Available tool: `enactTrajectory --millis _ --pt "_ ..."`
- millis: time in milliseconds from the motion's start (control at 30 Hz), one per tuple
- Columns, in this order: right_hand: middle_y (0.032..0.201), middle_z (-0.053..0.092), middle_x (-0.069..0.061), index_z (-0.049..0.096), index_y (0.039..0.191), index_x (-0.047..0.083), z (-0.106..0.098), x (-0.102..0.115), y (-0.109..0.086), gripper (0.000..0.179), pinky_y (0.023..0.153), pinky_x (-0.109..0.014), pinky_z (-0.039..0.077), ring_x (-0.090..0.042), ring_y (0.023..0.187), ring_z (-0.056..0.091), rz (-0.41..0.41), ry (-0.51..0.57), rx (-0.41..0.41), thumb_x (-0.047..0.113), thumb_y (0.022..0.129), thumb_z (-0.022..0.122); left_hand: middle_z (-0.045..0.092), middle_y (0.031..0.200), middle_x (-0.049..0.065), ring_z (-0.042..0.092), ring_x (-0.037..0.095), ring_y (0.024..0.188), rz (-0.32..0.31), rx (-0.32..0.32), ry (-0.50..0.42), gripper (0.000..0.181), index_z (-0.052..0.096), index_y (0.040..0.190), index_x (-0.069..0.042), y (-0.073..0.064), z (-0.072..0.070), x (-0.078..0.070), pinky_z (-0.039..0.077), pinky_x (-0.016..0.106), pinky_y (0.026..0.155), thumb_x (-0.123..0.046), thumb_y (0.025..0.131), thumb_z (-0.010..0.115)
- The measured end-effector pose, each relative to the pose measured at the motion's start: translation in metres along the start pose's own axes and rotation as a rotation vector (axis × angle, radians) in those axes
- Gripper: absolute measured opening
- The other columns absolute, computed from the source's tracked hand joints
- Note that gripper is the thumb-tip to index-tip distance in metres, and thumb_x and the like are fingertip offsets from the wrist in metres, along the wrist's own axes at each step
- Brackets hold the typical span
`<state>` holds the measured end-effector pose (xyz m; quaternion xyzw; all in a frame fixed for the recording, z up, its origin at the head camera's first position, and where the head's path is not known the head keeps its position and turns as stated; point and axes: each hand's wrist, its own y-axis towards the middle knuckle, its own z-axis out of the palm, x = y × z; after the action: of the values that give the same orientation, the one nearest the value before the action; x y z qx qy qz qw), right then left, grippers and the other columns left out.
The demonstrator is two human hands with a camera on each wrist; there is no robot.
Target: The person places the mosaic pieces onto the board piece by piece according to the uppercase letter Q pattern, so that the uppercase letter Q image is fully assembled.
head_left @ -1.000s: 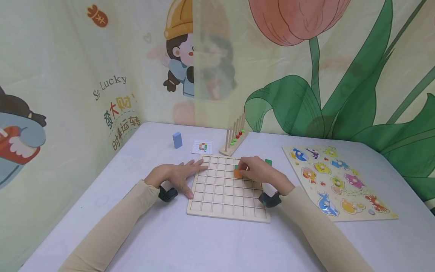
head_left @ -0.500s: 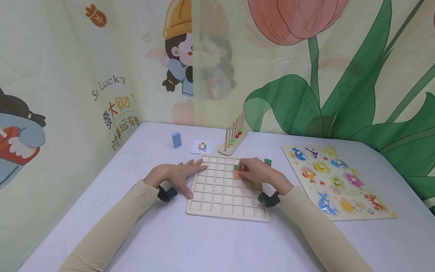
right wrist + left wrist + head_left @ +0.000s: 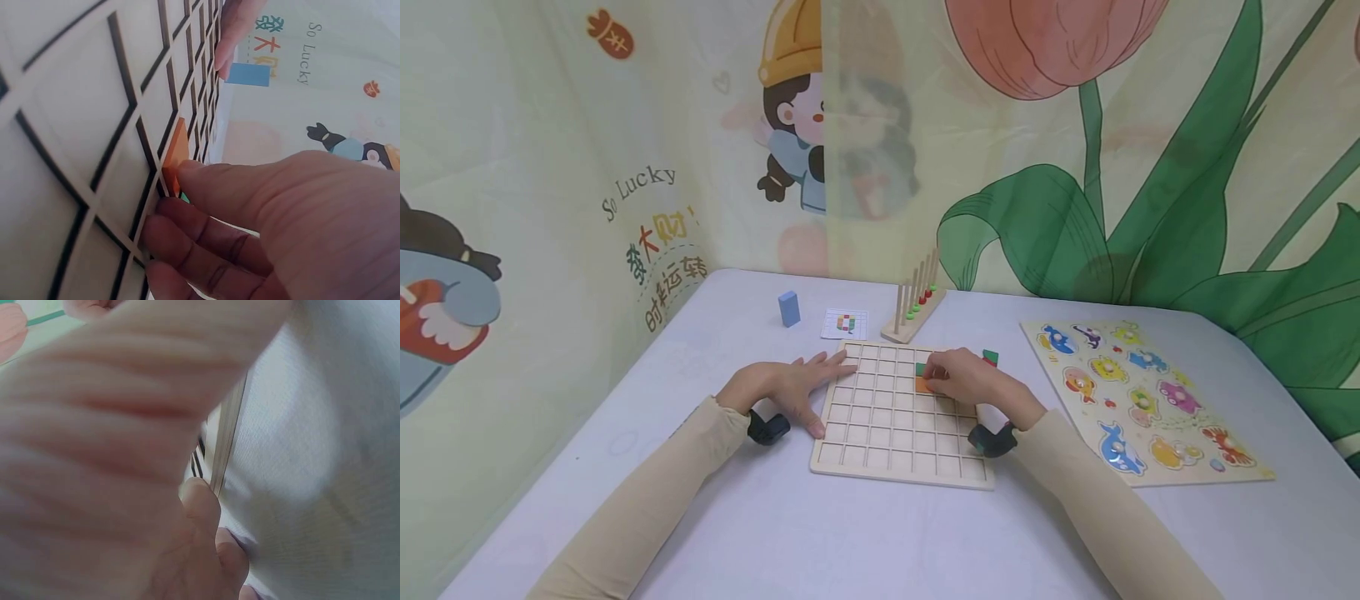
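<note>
A light wooden grid board [image 3: 880, 433] lies on the white table. My left hand [image 3: 786, 392] rests on its left edge with the fingers spread; the left wrist view shows the fingertips at the board's side [image 3: 228, 434]. Over the back right part of the grid, my right hand [image 3: 966, 377] pinches an orange square tile [image 3: 922, 384], low against the slots. In the right wrist view the thumb lies on the orange tile [image 3: 177, 153], other fingers curled beside it. A green tile [image 3: 920, 368] sits just behind it, partly hidden by the hand.
Behind the right hand lie another green tile [image 3: 991, 357] and a bit of red. At the back stand a blue block [image 3: 789, 309], a pattern card [image 3: 845, 324] and a peg rack [image 3: 898, 333] with beads. A sea-animal puzzle board [image 3: 1240, 473] lies at right.
The orange tile has sunk slightly and lies flatter on the grid, my right hand lowering a little with it. My left hand stays on the board's edge.
</note>
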<state>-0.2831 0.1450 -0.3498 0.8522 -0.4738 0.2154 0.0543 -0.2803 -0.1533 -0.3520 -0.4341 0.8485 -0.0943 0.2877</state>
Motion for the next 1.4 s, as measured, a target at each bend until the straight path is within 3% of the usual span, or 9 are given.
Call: enactTrajectory --millis 300,633,900,1200,1400 --pt "0.098 0.069 -0.006 0.069 0.11 0.006 -0.006 -0.001 -0.005 0.017 0.078 -0.032 0.053 -0.017 0.084 0.059 -0.002 0.0 0.02 0.01 0.095 0.062 -0.008 0.165 0.007 -0.008 0.033 0.151 -0.002 0.002 -0.012 0.113 0.012 0.158 -0.02 -0.001 -0.001 -0.001 -0.001 0.053 0.121 -0.04 0.072 0.084" --pt "0.094 0.066 -0.006 0.068 0.107 0.006 -0.017 -0.013 -0.011 0.015 0.079 -0.031 0.052 -0.02 0.086 0.055 0.13 -0.041 0.026 0.01 0.092 0.065 -0.009 0.165 0.008 -0.008 0.033 0.151 -0.001 0.012 -0.024 0.114 0.011 0.158 -0.019 -0.002 -0.002 -0.002 -0.002 0.054 0.121 -0.041 0.073 0.083" --pt "0.09 0.063 -0.007 0.067 0.098 0.004 -0.029 -0.025 -0.019 0.008 0.075 -0.03 0.05 -0.021 0.083 0.054 0.196 -0.103 0.079 0.008 0.09 0.067 -0.009 0.165 0.007 -0.008 0.033 0.151 -0.004 0.01 -0.009 0.113 0.012 0.158 -0.02 -0.002 -0.002 -0.002 -0.001 0.053 0.121 -0.042 0.073 0.083" --pt "0.093 0.061 -0.009 0.063 0.101 0.002 -0.035 -0.029 -0.024 0.018 0.074 -0.03 0.049 -0.022 0.085 0.054 0.274 -0.083 0.17 0.005 0.085 0.071 -0.009 0.165 0.008 -0.008 0.034 0.151 0.012 0.009 0.002 0.114 0.011 0.158 -0.018 -0.001 -0.002 -0.001 -0.001 0.054 0.121 -0.044 0.073 0.082" --pt "0.097 0.063 -0.009 0.062 0.103 0.002 -0.035 -0.03 -0.025 0.024 0.079 -0.032 0.051 -0.022 0.088 0.055 0.296 -0.078 0.189 0.004 0.082 0.074 -0.009 0.165 0.008 -0.008 0.034 0.151 0.01 0.007 0.004 0.114 0.011 0.158 -0.018 0.0 -0.002 -0.001 -0.001 0.054 0.121 -0.044 0.073 0.082"
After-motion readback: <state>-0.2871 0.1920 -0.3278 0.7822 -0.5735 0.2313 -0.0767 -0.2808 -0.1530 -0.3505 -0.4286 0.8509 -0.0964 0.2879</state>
